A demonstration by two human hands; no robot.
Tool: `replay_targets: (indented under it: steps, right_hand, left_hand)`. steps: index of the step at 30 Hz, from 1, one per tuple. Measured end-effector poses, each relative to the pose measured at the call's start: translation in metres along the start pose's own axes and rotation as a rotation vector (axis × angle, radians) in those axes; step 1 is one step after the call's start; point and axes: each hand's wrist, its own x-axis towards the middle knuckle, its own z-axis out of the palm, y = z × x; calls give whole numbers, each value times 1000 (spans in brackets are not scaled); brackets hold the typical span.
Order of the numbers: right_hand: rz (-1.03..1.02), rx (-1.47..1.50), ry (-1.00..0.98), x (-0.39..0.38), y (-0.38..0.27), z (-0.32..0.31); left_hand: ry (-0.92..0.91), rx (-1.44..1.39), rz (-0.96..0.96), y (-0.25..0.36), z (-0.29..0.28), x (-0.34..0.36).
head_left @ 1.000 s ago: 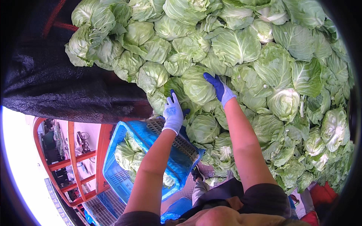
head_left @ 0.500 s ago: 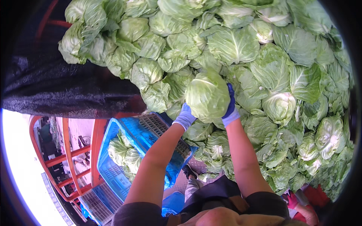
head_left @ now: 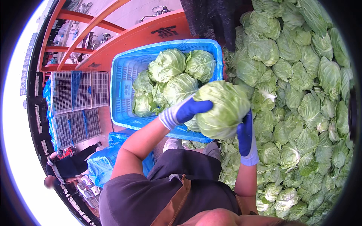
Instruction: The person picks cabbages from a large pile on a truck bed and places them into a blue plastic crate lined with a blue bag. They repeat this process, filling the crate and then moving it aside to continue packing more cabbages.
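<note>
Between my gloved hands I hold a round green cabbage [head_left: 222, 109]. My left hand [head_left: 188, 111], in a blue and white glove, grips its left side with the thumb across the leaves. My right hand [head_left: 247, 133], gloved alike, presses against its lower right side. The cabbage is over the near right corner of a blue plastic crate [head_left: 122, 109] lined with blue film. Several cabbages [head_left: 167, 64] lie inside that crate, mostly toward its right half. To the right spreads a big pile of cabbages [head_left: 298, 109].
An orange metal side wall with rails [head_left: 151, 35] runs behind the crate. Stacked grey crates [head_left: 79, 94] stand to the left, and blue plastic film [head_left: 103, 162] lies nearer me. Dark netting [head_left: 211, 22] hangs at the top. A person [head_left: 71, 164] is at the lower left.
My view has swung left from the pile to the blue crate. Both hands have carried the cabbage from over the pile to the crate's near right corner.
</note>
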Motion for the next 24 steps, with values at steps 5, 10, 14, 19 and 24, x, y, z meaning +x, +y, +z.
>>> replay_targets:
  steps: [5,10,14,19,24]
  right_hand:
    - [-188,-842,275,16,23,64]
    - [245,-598,393,6,92,88]
    - [279,-628,478,10,105,86]
    - [279,-638,443,5,110,88]
    - [371,-572,428,9,88,103]
  left_hand:
    - [328,-425,-97,6,-126,-161]
    - [543,-282,-140,-51,-187,-184]
    - [659,-261,11,-171,-194,-123]
    - [447,-60,-226,-74,-184,-147]
    - [461,-80,-403,-73,-202,-139]
